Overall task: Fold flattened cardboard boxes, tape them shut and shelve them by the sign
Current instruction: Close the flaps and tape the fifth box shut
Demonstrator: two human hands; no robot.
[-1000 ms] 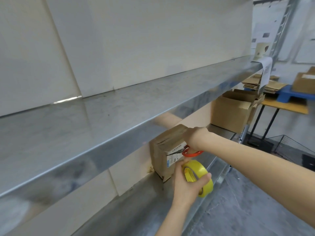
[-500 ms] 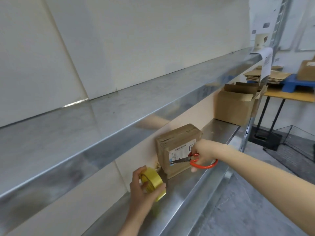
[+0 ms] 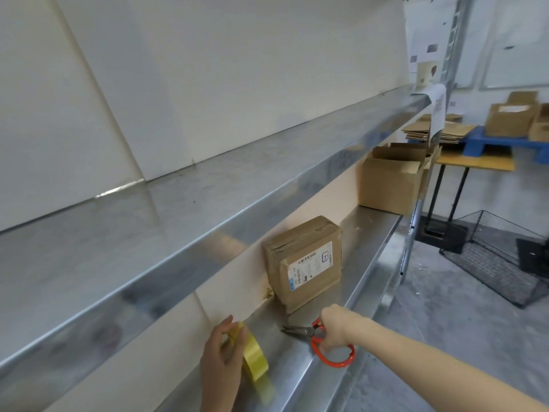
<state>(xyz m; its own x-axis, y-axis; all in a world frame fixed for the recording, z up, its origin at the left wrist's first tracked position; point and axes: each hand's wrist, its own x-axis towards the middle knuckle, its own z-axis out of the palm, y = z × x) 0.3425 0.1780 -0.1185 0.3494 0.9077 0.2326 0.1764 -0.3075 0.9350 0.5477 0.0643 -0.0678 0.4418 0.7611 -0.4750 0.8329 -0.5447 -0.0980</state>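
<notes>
Two hands: left grips tape; right scissors

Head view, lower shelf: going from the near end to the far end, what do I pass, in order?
In order: yellow tape roll held by the left hand → red-handled scissors held by the right hand → taped box with a label → open box at the far end.

sealed box on lower shelf, open box behind
</notes>
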